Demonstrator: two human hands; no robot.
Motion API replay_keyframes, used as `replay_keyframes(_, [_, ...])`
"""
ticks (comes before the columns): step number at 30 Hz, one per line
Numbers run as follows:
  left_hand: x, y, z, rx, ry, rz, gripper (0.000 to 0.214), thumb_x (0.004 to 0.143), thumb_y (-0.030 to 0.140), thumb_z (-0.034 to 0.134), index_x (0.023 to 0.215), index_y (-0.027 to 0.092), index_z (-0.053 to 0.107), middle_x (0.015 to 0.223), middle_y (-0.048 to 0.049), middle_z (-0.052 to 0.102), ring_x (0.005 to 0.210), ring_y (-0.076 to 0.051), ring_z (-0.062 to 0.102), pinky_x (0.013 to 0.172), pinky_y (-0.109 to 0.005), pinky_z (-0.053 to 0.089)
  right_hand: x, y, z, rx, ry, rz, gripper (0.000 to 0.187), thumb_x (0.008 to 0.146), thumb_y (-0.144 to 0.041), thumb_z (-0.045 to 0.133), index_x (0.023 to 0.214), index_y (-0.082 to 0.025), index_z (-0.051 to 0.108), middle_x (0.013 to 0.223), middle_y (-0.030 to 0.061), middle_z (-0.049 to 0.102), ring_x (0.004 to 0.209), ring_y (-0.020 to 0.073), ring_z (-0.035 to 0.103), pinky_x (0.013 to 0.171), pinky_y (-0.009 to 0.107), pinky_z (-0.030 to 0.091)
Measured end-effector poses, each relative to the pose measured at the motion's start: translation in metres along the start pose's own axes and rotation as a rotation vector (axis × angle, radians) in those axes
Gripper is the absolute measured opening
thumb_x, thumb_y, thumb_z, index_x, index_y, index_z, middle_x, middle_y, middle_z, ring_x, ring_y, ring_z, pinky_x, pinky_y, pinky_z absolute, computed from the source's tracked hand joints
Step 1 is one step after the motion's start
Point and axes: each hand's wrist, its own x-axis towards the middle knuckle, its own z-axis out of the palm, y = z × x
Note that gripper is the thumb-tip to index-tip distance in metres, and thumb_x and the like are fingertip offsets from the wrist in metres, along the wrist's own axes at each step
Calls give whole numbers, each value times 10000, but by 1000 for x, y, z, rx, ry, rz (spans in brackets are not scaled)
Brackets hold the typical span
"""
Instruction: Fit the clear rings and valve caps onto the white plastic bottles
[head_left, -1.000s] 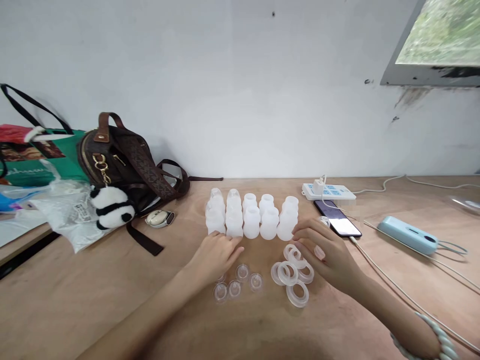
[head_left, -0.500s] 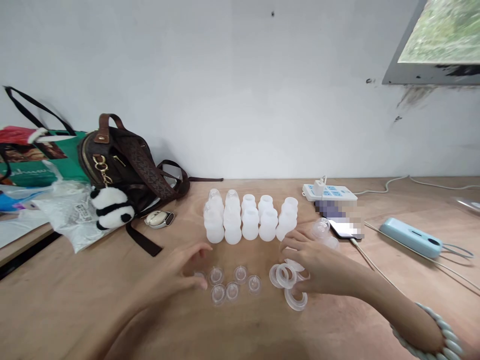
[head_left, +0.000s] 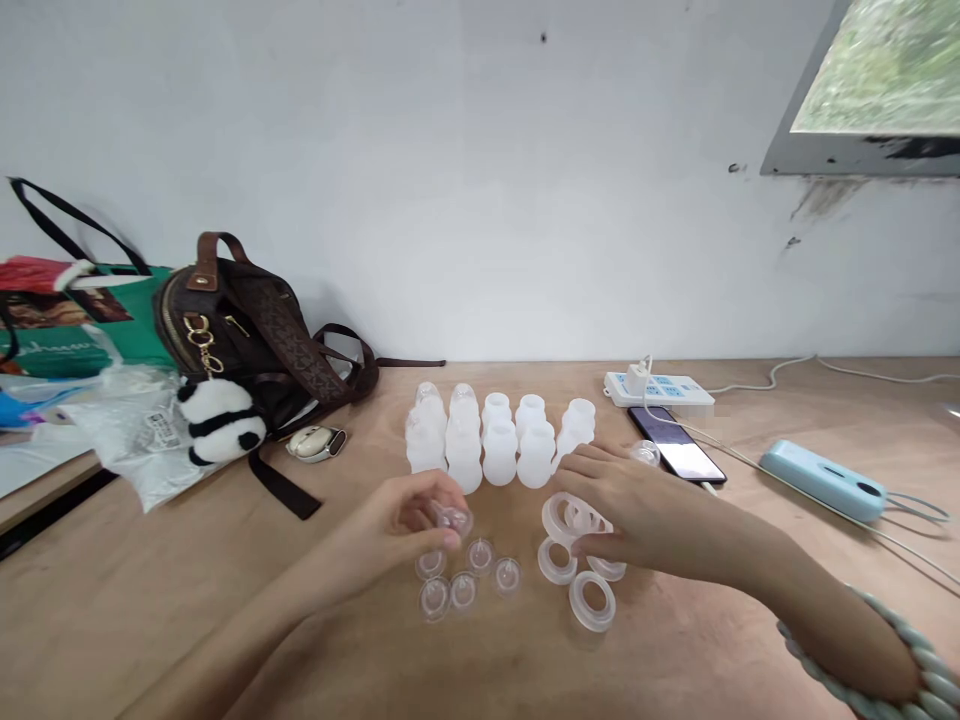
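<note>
My left hand (head_left: 411, 520) is lifted a little off the wooden table (head_left: 187, 600) and pinches a small clear silicone nipple (head_left: 453, 518) between thumb and fingers. Below it lie several more clear nipples (head_left: 465, 580). My right hand (head_left: 622, 510) holds a translucent white ring (head_left: 564, 515) by its edge, above a few loose rings (head_left: 592, 600). Behind both hands stand two rows of white translucent bottles (head_left: 499, 440).
A brown handbag (head_left: 240, 330) with a panda charm (head_left: 219, 420), plastic bags and a green bag sit at the left. A power strip (head_left: 660, 385), a phone (head_left: 679, 440) on a cable and a light blue device (head_left: 821, 480) lie at the right.
My left hand drew back from the bottles, went to the nipples and picked one up. My right hand took hold of a ring from the pile and lifted it.
</note>
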Motion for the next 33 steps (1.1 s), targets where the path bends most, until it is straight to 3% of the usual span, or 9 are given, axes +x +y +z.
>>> replay_keyframes(3, [22,17,29,-427,-145,-35,293,728,287,825,866,181,589,758,48,603,642,-108,574,567,-224,482,-3,-6,-17,-19,84,-29,191,790,-120,739,842,-216,581,825,15,656,762,219,618,608,309,439])
replay_keyframes(6, [39,18,53,-609,-126,-67,402,648,314,897,870,169,593,700,63,577,588,-87,558,522,-205,480,-8,-8,-21,1,182,-38,211,801,-166,736,809,-236,537,746,-17,627,651,184,594,511,284,359])
replay_keyframes(9, [48,10,64,-661,-52,-56,463,600,330,934,880,157,608,725,45,619,596,-86,581,538,-211,494,-12,-5,-20,-5,218,-20,254,788,-185,766,805,-242,520,713,-34,609,595,165,572,459,274,299])
replay_keyframes(17, [47,-12,74,-597,4,1,427,559,215,945,828,149,620,731,25,669,623,-104,600,587,-219,473,-2,-22,-19,-11,226,-97,239,793,-209,789,826,-226,553,757,-22,651,632,165,584,520,270,344])
replay_keyframes(21, [44,-13,74,-626,-66,-10,458,562,195,947,929,132,681,799,-21,729,750,-158,677,682,-246,510,9,-26,-8,-70,237,-145,243,770,-152,772,767,-212,536,706,-21,642,589,154,565,519,270,314])
replay_keyframes(25, [42,-8,70,-698,-93,-24,486,555,181,956,957,149,684,824,-9,721,707,-128,661,671,-234,516,18,-21,2,-132,225,-131,251,779,-145,763,761,-203,520,689,-19,638,541,137,535,480,258,263])
replay_keyframes(33, [43,-5,68,-728,-40,-20,430,706,394,894,969,152,654,829,-3,681,676,-115,633,680,-261,514,19,-14,-1,-83,225,-125,224,867,-173,703,836,-219,485,718,-33,636,554,134,555,475,251,292])
